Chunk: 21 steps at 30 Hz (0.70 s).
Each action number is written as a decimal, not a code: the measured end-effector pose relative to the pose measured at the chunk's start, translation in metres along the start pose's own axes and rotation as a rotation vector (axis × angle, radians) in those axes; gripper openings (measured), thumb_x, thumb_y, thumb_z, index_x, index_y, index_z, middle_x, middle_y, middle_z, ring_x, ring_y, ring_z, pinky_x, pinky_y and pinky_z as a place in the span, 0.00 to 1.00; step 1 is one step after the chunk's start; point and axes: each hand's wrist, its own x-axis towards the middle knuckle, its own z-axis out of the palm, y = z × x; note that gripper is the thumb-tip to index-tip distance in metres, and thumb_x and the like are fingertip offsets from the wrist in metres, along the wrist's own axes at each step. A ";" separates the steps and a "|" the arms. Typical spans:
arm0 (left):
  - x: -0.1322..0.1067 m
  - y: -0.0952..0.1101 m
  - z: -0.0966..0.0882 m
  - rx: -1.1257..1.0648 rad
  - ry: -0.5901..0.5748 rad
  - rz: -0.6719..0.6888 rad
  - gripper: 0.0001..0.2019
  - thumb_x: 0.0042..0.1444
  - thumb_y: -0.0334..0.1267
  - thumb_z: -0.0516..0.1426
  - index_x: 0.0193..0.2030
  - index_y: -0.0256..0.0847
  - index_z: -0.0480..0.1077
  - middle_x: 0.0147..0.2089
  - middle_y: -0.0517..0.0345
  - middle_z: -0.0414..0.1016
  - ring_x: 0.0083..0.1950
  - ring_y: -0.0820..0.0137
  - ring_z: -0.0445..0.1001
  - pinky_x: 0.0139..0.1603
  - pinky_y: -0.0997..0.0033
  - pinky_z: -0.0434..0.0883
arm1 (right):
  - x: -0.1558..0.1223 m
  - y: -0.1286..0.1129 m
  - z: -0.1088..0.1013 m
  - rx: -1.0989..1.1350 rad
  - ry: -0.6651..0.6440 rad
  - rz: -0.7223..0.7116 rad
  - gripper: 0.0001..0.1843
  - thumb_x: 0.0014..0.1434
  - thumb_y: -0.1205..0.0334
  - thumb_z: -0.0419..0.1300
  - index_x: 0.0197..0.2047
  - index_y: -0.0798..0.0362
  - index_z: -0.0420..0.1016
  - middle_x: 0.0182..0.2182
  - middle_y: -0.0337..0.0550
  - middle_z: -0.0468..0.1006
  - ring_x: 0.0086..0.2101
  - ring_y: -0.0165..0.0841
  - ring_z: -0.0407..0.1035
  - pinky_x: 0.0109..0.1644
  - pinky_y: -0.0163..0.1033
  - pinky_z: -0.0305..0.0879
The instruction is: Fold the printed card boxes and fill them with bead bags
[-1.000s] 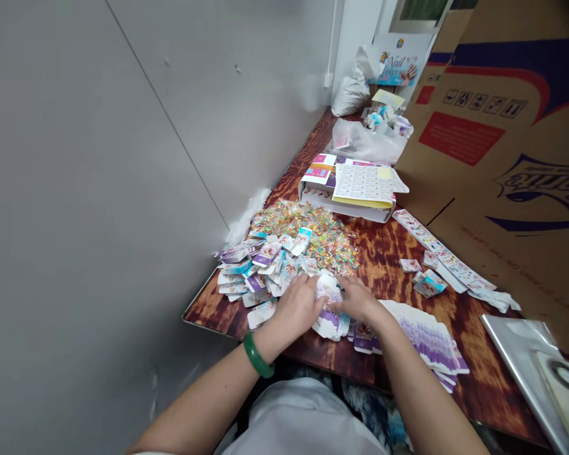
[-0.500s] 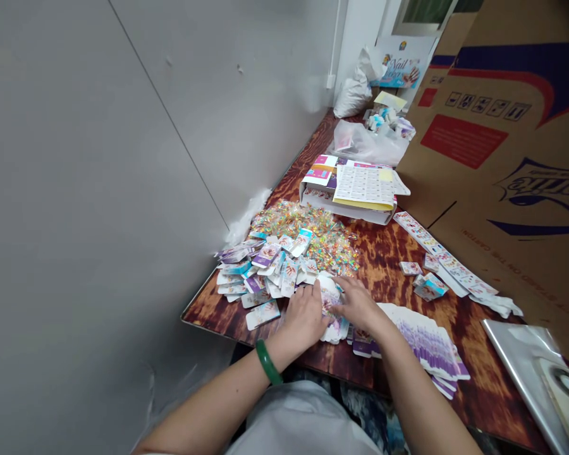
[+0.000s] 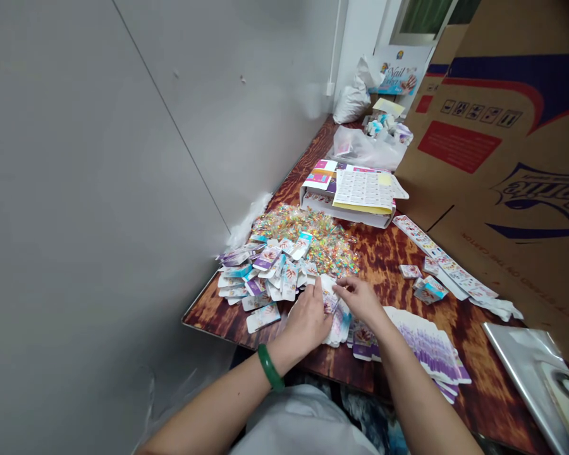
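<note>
Between my hands is a small stack of flat printed cartons [image 3: 330,296], white with hand pictures. My left hand [image 3: 308,321], with a green bangle [image 3: 270,368] on its wrist, holds the stack from the left, its fingers along the side and thumb across the lower part. At the upper right edge, my right hand [image 3: 361,302] pinches the top carton between thumb and forefinger. Left of the hands lies a heap of filled small boxes [image 3: 270,272]. Beyond it spread many small clear packets with colourful pieces [image 3: 325,237]. More flat purple-and-white cartons [image 3: 422,344] are fanned out under my right forearm.
A grey wall [image 3: 137,189] borders the table [image 3: 379,253] on the left. A large cardboard box [image 3: 493,164] stands on the right. Behind are a white box with sheets [image 3: 348,212] and a plastic bag [image 3: 367,146]. Printed strips [image 3: 436,256] and clear plastic film [image 3: 516,354] lie rightward.
My right hand's fingers have drawn together at the edge of the top carton. My left hand stays at the stack, slightly shifted. The view has tilted a little.
</note>
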 end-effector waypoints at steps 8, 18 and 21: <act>0.001 0.000 -0.008 0.017 0.068 0.083 0.32 0.50 0.35 0.54 0.62 0.32 0.49 0.52 0.41 0.63 0.56 0.56 0.62 0.57 0.58 0.61 | -0.004 -0.017 -0.006 0.244 -0.155 0.006 0.09 0.47 0.58 0.57 0.28 0.54 0.71 0.20 0.35 0.69 0.22 0.29 0.62 0.27 0.34 0.59; 0.005 0.007 -0.017 -0.078 0.143 0.135 0.23 0.51 0.33 0.53 0.55 0.35 0.60 0.49 0.46 0.69 0.50 0.60 0.68 0.51 0.60 0.66 | -0.007 -0.026 -0.010 0.333 -0.070 -0.001 0.11 0.48 0.55 0.59 0.25 0.55 0.68 0.19 0.34 0.65 0.21 0.26 0.58 0.24 0.32 0.56; 0.010 0.010 -0.025 -0.242 0.175 0.076 0.18 0.50 0.34 0.55 0.50 0.39 0.65 0.45 0.52 0.73 0.46 0.63 0.71 0.48 0.63 0.67 | -0.011 -0.032 -0.012 0.437 -0.114 -0.022 0.13 0.48 0.53 0.61 0.30 0.55 0.71 0.22 0.36 0.67 0.23 0.27 0.59 0.25 0.32 0.57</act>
